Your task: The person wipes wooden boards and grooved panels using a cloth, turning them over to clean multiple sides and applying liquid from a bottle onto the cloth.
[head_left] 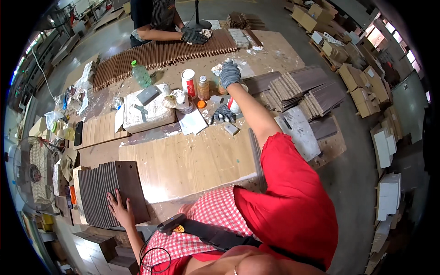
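Left hand (120, 207) on panels (112, 192) (stacked) — bottles (201, 87) beyond.

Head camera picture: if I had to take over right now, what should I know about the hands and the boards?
Left hand: bare, open, flat on the stack of dark boards at the near table edge.
Right hand: grey-gloved, stretched far across the table beside the small jar and the red-and-white can; I cannot tell if it grips anything.
A second grey glove shows under that arm.
Done, it seems: light panels lie flat mid-table.
Probably left: the dark stack, all piled up.
A co-worker's gloved hand rests on the row of slats at the far end.
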The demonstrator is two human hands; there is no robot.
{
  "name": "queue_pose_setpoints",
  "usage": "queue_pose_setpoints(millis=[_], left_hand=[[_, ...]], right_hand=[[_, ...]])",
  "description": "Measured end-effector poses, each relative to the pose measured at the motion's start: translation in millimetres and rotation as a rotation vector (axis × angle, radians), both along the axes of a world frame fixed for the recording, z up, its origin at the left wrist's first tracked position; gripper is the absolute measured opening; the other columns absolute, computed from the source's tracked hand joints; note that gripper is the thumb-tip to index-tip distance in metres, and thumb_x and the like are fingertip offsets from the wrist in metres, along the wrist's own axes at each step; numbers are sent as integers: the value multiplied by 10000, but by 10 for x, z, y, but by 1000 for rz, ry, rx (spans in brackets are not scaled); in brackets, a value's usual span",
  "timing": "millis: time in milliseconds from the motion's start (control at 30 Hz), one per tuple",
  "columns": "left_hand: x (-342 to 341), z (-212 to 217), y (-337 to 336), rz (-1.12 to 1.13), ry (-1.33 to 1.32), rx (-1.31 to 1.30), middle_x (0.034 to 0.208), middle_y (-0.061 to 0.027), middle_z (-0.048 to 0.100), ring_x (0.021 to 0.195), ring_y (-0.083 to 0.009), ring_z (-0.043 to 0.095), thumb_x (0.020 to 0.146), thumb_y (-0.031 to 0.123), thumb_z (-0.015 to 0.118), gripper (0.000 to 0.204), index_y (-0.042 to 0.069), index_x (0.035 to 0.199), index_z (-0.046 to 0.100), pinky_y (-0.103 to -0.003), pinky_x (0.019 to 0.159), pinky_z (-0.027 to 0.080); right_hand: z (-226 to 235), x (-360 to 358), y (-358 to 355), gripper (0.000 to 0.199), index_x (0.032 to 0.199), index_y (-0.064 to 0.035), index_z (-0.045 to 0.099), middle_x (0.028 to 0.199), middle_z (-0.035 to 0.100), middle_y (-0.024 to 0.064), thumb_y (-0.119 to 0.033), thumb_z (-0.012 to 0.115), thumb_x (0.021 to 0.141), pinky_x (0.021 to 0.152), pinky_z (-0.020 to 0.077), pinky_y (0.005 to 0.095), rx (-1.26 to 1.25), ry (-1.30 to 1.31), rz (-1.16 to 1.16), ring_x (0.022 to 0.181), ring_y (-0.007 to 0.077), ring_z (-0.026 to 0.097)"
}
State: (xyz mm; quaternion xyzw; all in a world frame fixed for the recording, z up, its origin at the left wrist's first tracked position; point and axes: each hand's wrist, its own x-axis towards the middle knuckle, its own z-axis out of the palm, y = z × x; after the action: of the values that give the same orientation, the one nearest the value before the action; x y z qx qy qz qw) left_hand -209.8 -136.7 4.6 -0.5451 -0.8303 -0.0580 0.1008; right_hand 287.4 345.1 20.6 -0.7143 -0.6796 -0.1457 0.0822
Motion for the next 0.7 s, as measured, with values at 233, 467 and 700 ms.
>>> queue_pose_setpoints(millis=[233, 467, 700], left_hand=[[-39, -43, -108, 6, -22, 18, 1503, -111, 211, 1384, -307, 188, 885, 324, 537, 568, 239, 1414, 347, -476, 1104, 157], [-39, -30, -68, 6, -9, 20, 1490, -132, 236, 1379, -305, 204, 869, 284, 555, 570, 241, 1404, 364, -470, 1099, 179], [52, 19, 82, -16, -38, 9, 1488, -154, 226, 1379, -319, 194, 871, 289, 552, 581, 236, 1412, 348, -470, 1097, 175]], right_hand=[[342, -40, -334, 447, 1180, -68, 529, 1256, 477, 239, -241, 594, 773, 884, 475, 428, -105, 381, 17, 1053, 358, 570], [137, 99, -217, 509, 1197, -17, 507, 1243, 464, 299, -352, 592, 823, 884, 482, 410, -22, 461, 139, 1059, 385, 560], [164, 411, -45, 330, 1067, -37, 528, 1105, 527, 251, -238, 565, 808, 850, 464, 424, 85, 462, 224, 967, 396, 559]])
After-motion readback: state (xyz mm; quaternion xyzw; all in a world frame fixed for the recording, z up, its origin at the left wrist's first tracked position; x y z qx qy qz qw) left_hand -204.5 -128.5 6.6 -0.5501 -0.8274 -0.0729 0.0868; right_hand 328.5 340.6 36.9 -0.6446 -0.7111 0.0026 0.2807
